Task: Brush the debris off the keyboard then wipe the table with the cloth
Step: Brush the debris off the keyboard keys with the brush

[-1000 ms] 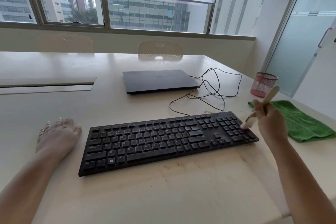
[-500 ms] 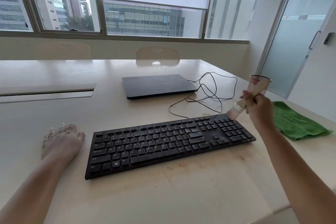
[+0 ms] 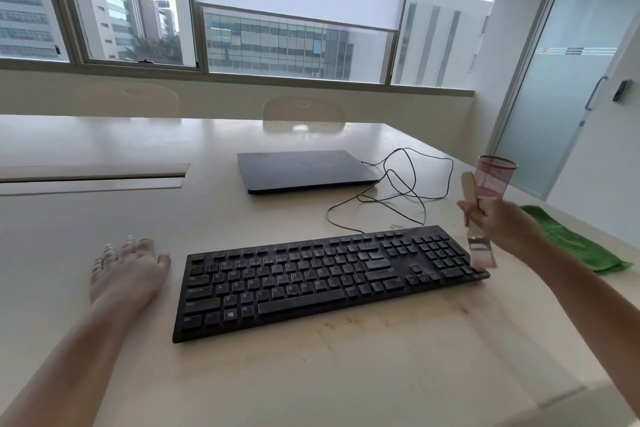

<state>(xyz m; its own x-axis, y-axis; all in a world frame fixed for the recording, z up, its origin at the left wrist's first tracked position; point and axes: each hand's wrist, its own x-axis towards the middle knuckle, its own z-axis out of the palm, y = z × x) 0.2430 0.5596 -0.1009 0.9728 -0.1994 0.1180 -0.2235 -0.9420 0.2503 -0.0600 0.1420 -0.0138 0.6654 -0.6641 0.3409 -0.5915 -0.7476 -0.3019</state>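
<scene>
I see the right hand (image 3: pixel 498 224) gripping the brush (image 3: pixel 479 246), bristles at the keyboard (image 3: pixel 311 282) right edge; left hand (image 3: pixel 126 270) flat, fingers spread, on the table (image 3: pixel 346 374).

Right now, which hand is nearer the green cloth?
Right. The right hand, holding the brush, is just left of the green cloth; the left hand rests beyond the keyboard's far end.
</scene>
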